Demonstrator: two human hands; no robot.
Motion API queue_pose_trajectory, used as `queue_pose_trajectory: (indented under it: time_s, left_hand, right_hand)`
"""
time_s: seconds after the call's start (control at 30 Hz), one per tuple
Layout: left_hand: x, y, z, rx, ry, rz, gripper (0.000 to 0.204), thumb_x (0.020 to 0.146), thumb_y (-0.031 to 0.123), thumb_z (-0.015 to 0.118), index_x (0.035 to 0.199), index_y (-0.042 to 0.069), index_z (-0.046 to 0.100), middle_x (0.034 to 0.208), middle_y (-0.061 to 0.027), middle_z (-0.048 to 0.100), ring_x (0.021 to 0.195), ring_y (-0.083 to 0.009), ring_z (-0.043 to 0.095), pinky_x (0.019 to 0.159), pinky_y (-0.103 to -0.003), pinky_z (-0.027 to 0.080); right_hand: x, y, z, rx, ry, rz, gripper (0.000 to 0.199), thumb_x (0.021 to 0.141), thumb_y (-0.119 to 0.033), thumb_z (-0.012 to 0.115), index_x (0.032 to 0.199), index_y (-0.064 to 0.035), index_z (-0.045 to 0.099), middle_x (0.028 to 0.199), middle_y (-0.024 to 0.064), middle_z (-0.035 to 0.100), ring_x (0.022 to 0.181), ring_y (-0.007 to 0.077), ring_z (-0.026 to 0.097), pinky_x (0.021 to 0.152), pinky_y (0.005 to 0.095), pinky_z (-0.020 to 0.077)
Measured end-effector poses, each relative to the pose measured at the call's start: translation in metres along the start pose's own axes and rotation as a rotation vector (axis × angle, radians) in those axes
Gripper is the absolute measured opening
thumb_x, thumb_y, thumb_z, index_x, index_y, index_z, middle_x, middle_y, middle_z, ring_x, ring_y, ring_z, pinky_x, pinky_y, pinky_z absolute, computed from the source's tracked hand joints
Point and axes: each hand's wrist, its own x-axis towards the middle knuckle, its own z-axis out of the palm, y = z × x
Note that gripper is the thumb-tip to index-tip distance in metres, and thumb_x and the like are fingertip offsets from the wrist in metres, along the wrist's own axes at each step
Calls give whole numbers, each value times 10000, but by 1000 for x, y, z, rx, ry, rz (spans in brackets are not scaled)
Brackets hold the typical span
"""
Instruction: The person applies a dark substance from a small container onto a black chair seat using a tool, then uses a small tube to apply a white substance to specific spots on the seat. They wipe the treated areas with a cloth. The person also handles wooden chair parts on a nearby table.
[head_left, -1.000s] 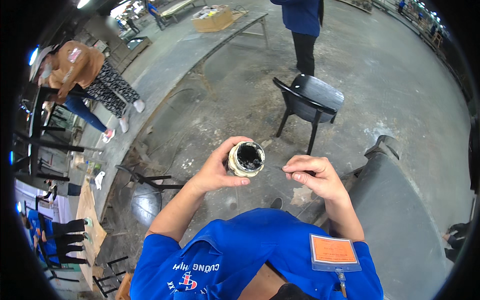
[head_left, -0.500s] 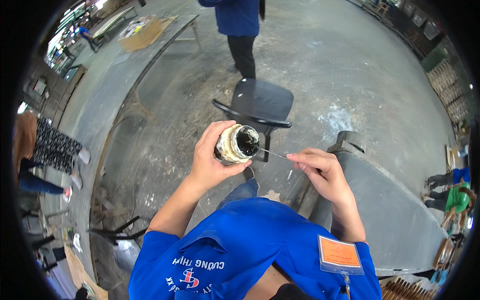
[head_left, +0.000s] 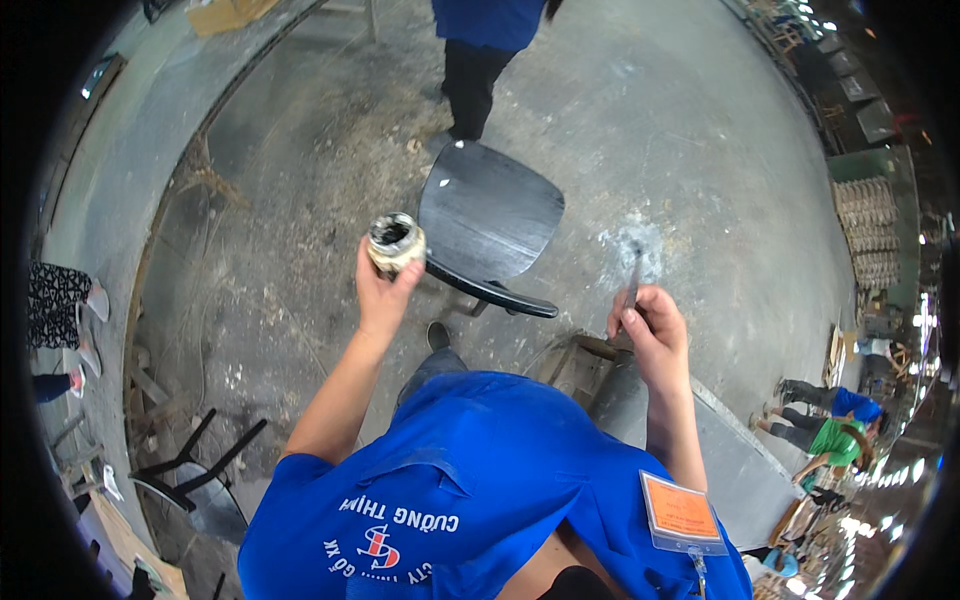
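Nearest, bottom of frame: one bright blue shirt (head_left: 480, 430), white lettering and one red-and-white emblem at left chest, seen inverted; one clear badge holder with orange card (head_left: 685, 513), its print too small to read.

Two bare hands. Left hand (head_left: 383, 290), centre-left, wrapped around one squat glass jar (head_left: 412, 243), cream-smeared, black inside, open mouth up. Right hand (head_left: 655, 330), right of centre, pinching one thin dark tool (head_left: 633, 285), tip pointing up the frame, well apart from the jar.

Against half a second ago: tool then reached the jar's mouth; now drawn away and turned upward. Jar now further left and higher in frame.

Beyond, mid-frame: one black wooden chair (head_left: 490, 212), rounded seat, immediately right of the jar in view. Second dark chair (head_left: 205, 495), lower left, partly cropped. Far: one person in blue top and black trousers (head_left: 475, 85), top centre; two people, one blue top (head_left: 857, 405), one green top (head_left: 838, 442), right edge.
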Motion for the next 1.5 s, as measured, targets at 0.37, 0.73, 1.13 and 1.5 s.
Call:
queue_pose_trajectory:
  time_s: [0.37, 0.73, 1.13, 1.5]
  left_hand:
    - [7, -148, -9, 235, 463, -144, 699, 849, 358, 672, 1367, -9, 380, 1394, -137, 330, 1264, -239, 383, 1097, -360, 261]
    - [-11, -171, 29, -8, 627, -204, 542, 905, 244, 626, 1356, 34, 411, 1258, -63, 524, 1145, -173, 494, 1025, -309, 344]
    - [26, -148, -93, 2, 558, -123, 477, 917, 284, 598, 1291, 10, 488, 1200, -75, 590, 1077, -176, 552, 959, -306, 411]
    - [130, -115, -158, 164, 562, -63, 588, 884, 336, 651, 1321, -11, 467, 1238, -87, 572, 1120, -189, 549, 996, -321, 392]
  right_hand:
    - [91, 247, -45, -691, -90, 184, 116, 984, -90, 448, 1093, -55, 438, 993, 190, 689, 959, 384, 655, 797, 423, 508]
    - [96, 293, -48, -505, -323, 187, 120, 990, -102, 431, 1107, -82, 407, 944, 181, 688, 871, 430, 644, 748, 464, 495]
    - [8, 325, 119, -188, -367, 242, 133, 1006, -135, 447, 1110, -55, 425, 952, 154, 672, 821, 229, 658, 701, 353, 509]
    - [15, 344, 248, 444, -461, 501, 127, 1020, -125, 403, 1133, -69, 405, 1070, 102, 632, 833, 162, 619, 727, 305, 510]
